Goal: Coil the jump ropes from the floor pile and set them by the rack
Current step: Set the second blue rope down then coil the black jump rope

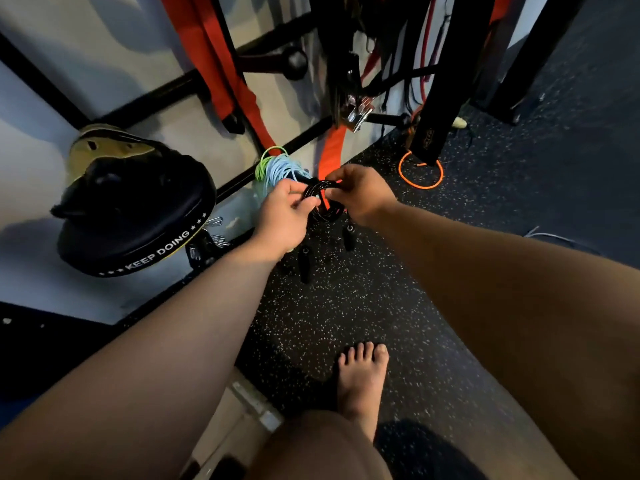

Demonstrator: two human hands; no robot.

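Observation:
A black jump rope is wound into a small coil just above the speckled floor. My left hand pinches the coil's left side and my right hand grips its right side. Two black handles hang below the coil, near the floor. Just behind my left hand, a coiled light-blue and green rope leans against the wall base. An orange rope lies in a loop on the floor by the black rack leg.
A black balance ball marked KEEP DOING sits on the left by the wall. Red straps and black bands hang from the rack above. My bare foot and knee are at the bottom centre.

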